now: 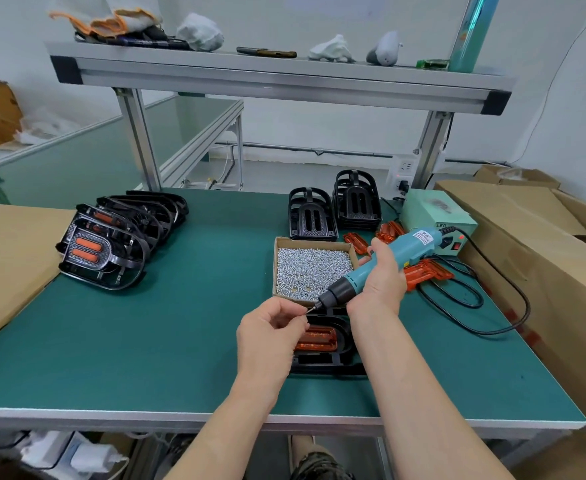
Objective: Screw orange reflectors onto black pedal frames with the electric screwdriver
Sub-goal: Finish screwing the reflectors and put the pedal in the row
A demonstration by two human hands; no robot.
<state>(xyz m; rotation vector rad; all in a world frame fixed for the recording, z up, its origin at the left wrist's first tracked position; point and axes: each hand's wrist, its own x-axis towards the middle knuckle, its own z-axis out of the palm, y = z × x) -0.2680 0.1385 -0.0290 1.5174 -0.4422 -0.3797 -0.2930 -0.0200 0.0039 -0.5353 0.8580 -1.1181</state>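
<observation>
Green matting covers the bench (146,341). At nine o'clock on it lies a row of black pedals (107,247) already fitted with orange inserts. At one o'clock stand two stacks of bare frames (333,209). A cardboard screw box (314,268) sits just right of centre, with loose reflectors (426,271) at its three o'clock. At the box's six o'clock one pedal frame (322,362) lies flat, an orange reflector (319,337) seated in it. Above it, the right hand (383,275) wraps its grip round the teal electric screwdriver (385,261), the bit pointing toward eight o'clock. The left hand (270,336) pinches its grip at the bit tip, seemingly on a screw (307,310), which is too small to tell for sure.
</observation>
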